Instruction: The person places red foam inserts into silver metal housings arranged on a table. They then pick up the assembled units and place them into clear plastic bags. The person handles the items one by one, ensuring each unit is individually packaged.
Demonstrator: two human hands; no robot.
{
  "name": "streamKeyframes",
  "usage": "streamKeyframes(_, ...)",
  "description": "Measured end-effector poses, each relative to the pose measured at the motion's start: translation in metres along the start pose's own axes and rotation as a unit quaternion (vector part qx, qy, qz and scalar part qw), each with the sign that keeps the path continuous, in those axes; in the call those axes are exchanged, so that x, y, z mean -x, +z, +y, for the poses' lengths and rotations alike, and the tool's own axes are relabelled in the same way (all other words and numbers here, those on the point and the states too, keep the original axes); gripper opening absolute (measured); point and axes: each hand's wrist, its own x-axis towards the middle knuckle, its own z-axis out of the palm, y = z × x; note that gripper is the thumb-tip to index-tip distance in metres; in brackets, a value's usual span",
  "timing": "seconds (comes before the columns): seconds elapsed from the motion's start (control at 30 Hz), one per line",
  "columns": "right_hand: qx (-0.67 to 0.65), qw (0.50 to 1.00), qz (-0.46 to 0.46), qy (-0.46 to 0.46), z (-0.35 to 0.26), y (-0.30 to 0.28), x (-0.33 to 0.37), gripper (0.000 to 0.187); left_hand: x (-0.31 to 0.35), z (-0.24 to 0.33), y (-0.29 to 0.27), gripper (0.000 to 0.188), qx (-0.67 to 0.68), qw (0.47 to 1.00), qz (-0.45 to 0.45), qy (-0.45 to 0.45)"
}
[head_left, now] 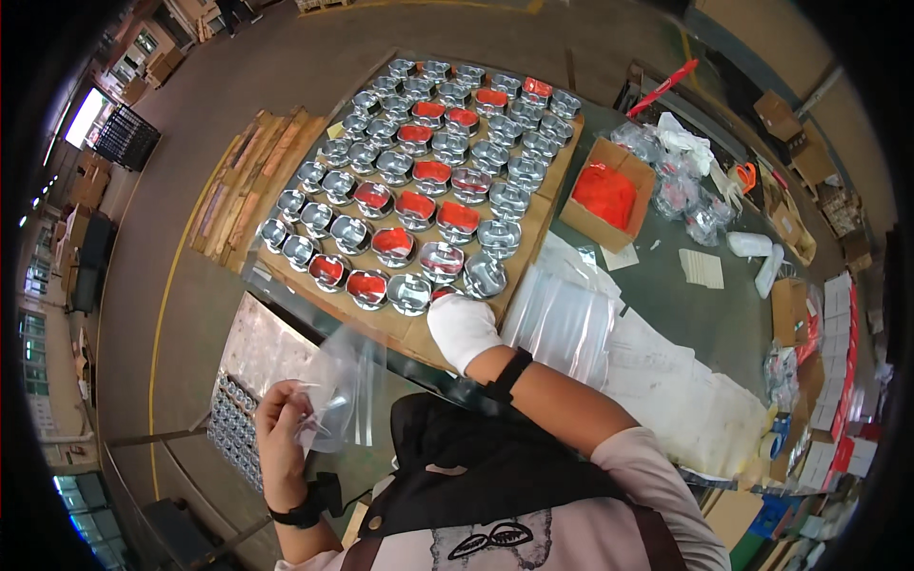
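Note:
My bare left hand (pixel 283 423) pinches a clear plastic bag (pixel 335 388), which hangs beside the near edge of the table. Wearing a white glove, my right hand (pixel 462 328) closes on a piston (pixel 444 290) in the nearest row; the glove hides most of this piston, and a bit of red shows by the fingers. Rows of shiny metal pistons (pixel 409 293) stand on a cardboard sheet (pixel 533 228). Several of them have a red packet (pixel 367 285) inside.
Right of the pistons lies a stack of clear bags (pixel 557 319). Beyond it stands a cardboard box (pixel 638 186) of red packets. Crumpled plastic bags (pixel 681 190) and orange-handled scissors (pixel 747 177) are at the far right. Wooden planks (pixel 252 186) are on the left.

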Motion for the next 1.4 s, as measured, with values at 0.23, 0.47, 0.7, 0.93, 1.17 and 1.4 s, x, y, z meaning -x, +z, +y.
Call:
streamKeyframes(0.23,-0.229,0.972,0.008,0.044,0.083,-0.066,0.123,0.030,-0.025,-0.005,0.121,0.016,-0.202,0.949,-0.211,0.117)
streamKeyframes(0.47,-0.447,0.797,0.323,0.245,0.147,-0.063,0.251,0.032,0.002,-0.181,0.375,0.016,-0.004,0.859,-0.490,0.151)
streamKeyframes(0.7,0.025,0.967,0.190,0.167,0.206,0.070,0.304,0.029,0.024,-0.249,0.424,0.014,-0.170,0.902,-0.377,0.128)
streamKeyframes(0.93,0.105,0.946,0.059,0.300,0.236,0.068,0.299,0.029,0.067,-0.178,0.441,0.017,-0.271,0.768,-0.421,0.399)
streamKeyframes(1.17,-0.171,0.919,0.214,0.283,0.245,0.029,0.329,0.034,0.052,-0.186,0.462,0.028,-0.322,0.827,-0.353,0.295)
streamKeyframes(1.4,-0.030,0.932,0.178,0.315,0.260,0.079,0.326,0.039,0.057,-0.207,0.466,0.033,-0.189,0.870,-0.395,0.226)
